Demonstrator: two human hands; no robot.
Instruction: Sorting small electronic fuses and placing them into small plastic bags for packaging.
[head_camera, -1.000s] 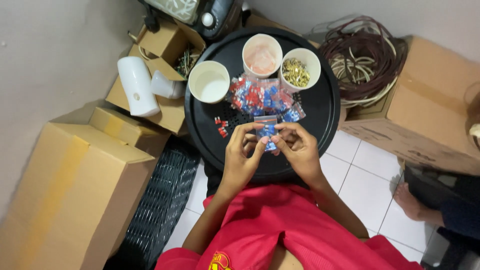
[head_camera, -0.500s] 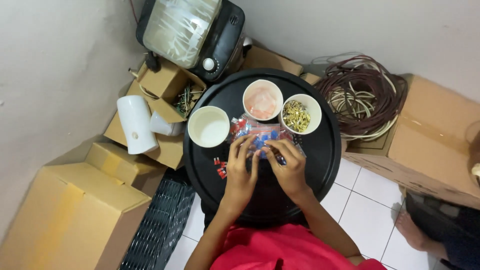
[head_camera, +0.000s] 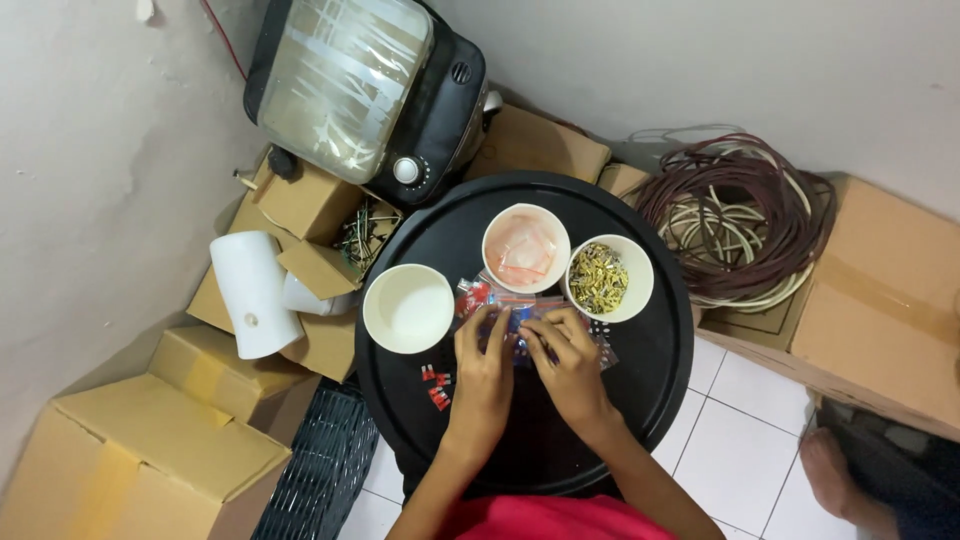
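I see left hand (head_camera: 487, 352) and right hand (head_camera: 565, 360) both pressed fingers-down on the small plastic bags (head_camera: 520, 318) of red and blue bits, mid black tray (head_camera: 640, 385), below the three cups (head_camera: 525, 247).

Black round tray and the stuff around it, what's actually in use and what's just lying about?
In use: left hand and right hand on small clear bags of red and blue connectors; black round tray.

Lying about: cardboard boxes, coiled brown cable, white plastic cylinder.

Three cups (head_camera: 525, 248) block the far side of the table (head_camera: 640, 370); its near and right parts lie bare.
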